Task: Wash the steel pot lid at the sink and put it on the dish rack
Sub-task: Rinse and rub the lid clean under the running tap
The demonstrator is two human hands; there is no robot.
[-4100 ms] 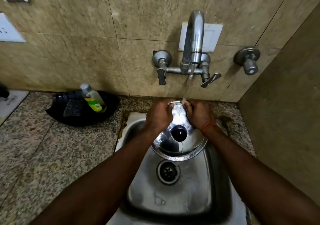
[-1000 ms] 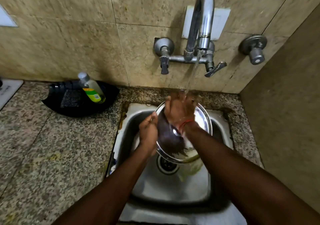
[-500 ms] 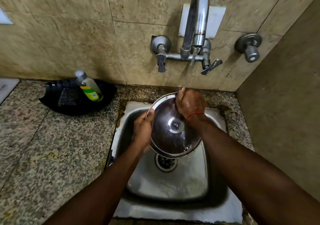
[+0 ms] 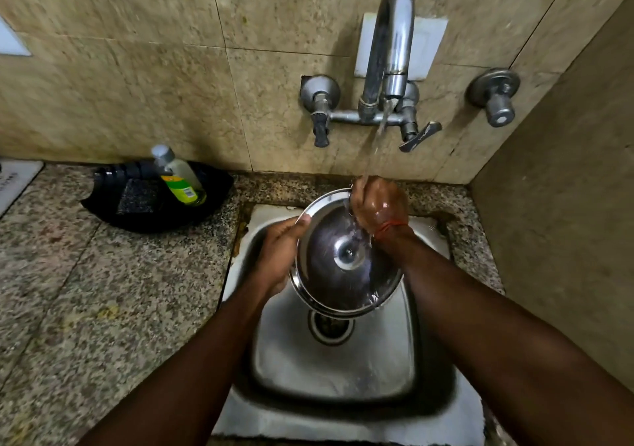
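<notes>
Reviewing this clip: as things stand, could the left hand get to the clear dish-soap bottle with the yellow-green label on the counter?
Probably yes, but not at once. The left hand is gripping the round steel pot lid by its left rim. The clear dish-soap bottle leans in the black tray to its left, with bare granite counter between.

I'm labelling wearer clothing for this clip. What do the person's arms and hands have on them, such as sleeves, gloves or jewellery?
Both forearms are bare as far as the frame shows: no sleeves, no gloves, no watch. The right hand has a thin red-orange thread tied around its wrist and is wet from the water. The left hand wears nothing visible; no rings can be made out.
</notes>
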